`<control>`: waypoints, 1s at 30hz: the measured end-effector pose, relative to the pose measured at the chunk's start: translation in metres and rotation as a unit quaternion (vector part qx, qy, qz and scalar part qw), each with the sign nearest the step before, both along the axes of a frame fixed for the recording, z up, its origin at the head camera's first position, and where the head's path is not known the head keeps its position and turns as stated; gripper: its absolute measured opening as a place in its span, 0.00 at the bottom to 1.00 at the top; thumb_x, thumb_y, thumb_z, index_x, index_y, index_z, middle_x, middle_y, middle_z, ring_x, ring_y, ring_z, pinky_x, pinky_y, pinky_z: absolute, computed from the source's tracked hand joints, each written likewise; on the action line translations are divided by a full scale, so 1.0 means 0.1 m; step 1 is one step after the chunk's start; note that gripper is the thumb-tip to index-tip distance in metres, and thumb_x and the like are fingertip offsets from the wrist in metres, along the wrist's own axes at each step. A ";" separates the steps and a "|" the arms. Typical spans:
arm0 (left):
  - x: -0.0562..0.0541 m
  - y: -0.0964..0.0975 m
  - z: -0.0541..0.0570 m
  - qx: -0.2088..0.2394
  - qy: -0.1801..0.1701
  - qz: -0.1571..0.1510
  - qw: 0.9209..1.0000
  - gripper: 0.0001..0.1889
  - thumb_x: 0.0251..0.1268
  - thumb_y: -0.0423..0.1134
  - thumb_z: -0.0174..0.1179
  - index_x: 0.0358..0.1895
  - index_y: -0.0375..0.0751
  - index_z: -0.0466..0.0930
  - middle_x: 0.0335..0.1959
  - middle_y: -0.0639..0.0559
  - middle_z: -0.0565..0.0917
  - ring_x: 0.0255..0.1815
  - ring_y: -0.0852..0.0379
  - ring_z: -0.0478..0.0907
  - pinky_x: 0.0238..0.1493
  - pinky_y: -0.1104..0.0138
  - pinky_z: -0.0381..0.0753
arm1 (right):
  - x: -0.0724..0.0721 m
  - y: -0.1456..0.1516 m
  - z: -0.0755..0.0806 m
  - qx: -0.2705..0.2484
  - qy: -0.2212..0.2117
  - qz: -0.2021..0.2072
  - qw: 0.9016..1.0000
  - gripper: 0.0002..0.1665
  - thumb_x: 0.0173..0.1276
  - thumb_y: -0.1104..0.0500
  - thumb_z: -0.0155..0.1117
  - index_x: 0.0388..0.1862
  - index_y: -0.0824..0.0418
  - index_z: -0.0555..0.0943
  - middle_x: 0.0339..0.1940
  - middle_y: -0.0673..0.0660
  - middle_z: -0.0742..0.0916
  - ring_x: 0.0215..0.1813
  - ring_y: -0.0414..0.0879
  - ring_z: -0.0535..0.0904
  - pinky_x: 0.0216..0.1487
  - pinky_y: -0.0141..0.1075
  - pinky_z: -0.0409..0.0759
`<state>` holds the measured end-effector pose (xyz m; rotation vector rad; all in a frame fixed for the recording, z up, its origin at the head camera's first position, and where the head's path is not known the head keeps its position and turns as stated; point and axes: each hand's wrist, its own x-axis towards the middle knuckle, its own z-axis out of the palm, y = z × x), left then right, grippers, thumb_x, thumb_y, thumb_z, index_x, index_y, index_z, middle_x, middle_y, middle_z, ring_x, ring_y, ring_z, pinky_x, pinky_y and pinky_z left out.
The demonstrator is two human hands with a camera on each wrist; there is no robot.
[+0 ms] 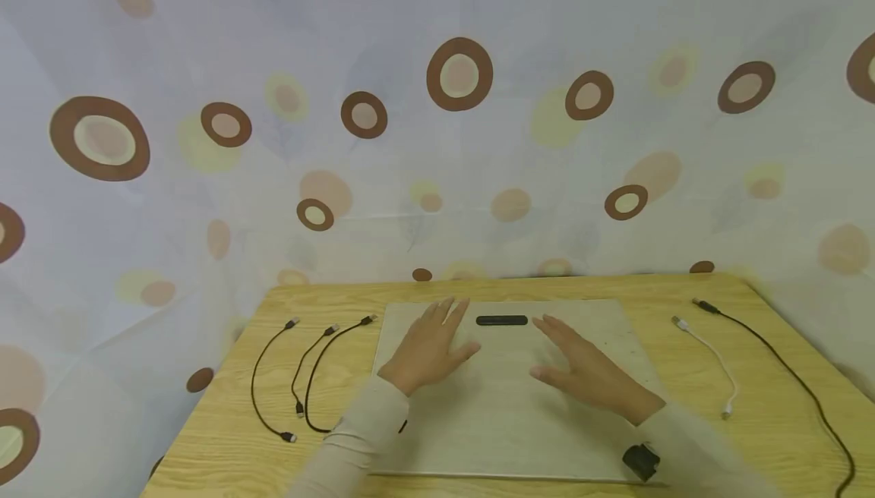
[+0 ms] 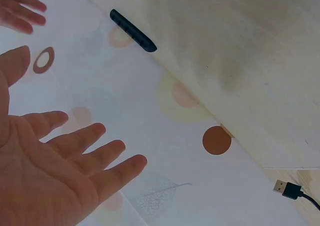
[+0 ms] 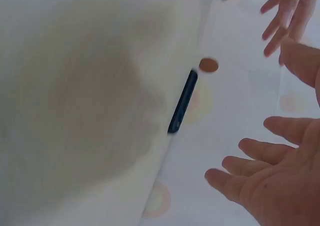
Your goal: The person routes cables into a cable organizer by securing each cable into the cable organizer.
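Note:
My left hand (image 1: 429, 346) hovers over the left part of a pale board (image 1: 506, 437), fingers straight and spread, holding nothing. Over the board's right part is my right hand (image 1: 591, 369), likewise with extended fingers and nothing in it. Between the two hands, near the board's far edge, lies a small black bar-shaped object (image 1: 502, 320); neither hand touches it. The left wrist view shows the same black bar (image 2: 133, 30) beyond the spread left fingers. In the right wrist view the bar (image 3: 183, 101) is apart from the right fingertips.
Several black USB cables (image 1: 254, 376) lie on the wooden table (image 1: 219, 437) left of the board. To its right are a short white cable (image 1: 718, 357) and a long black cable (image 1: 793, 361). A dark object (image 1: 641, 461) is by the right sleeve. A patterned curtain (image 1: 410, 164) hangs behind.

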<state>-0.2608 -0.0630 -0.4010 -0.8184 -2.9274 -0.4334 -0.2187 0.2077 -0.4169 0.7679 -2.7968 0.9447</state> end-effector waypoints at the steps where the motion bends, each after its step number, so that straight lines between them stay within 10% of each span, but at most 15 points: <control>1: -0.01 -0.03 0.01 0.014 0.000 0.001 1.000 0.38 0.71 0.58 0.49 0.76 0.45 0.49 0.74 0.41 0.57 0.74 0.40 0.54 0.69 0.47 0.60 | 0.02 -0.04 0.00 -0.015 -0.003 0.001 1.000 0.44 0.68 0.44 0.61 0.73 0.66 0.59 0.72 0.71 0.63 0.71 0.69 0.59 0.62 0.64 0.63; 14: -0.19 -0.62 -0.01 0.209 0.004 0.088 0.974 0.21 0.70 0.41 0.56 0.59 0.29 0.74 0.54 0.37 0.79 0.55 0.40 0.76 0.54 0.50 0.76 | 0.21 -0.33 0.09 -0.162 -0.117 0.049 0.979 0.33 0.72 0.53 0.58 0.69 0.71 0.65 0.67 0.71 0.71 0.66 0.66 0.69 0.61 0.49 0.72; 21: -0.35 -1.00 -0.12 0.229 -0.026 0.153 0.961 0.19 0.68 0.36 0.58 0.57 0.27 0.76 0.52 0.34 0.80 0.51 0.40 0.79 0.50 0.52 0.79 | 0.29 -0.46 0.00 -0.233 -0.221 0.068 0.945 0.30 0.73 0.55 0.56 0.68 0.71 0.66 0.67 0.72 0.70 0.66 0.67 0.68 0.56 0.37 0.78; 30: -0.55 -1.34 -0.32 0.207 -0.029 0.193 0.959 0.17 0.66 0.33 0.59 0.54 0.24 0.77 0.51 0.31 0.81 0.52 0.37 0.78 0.50 0.50 0.78 | 0.43 -0.67 -0.11 -0.255 -0.274 0.082 0.924 0.29 0.74 0.54 0.55 0.65 0.72 0.69 0.63 0.69 0.76 0.63 0.61 0.73 0.54 0.33 0.78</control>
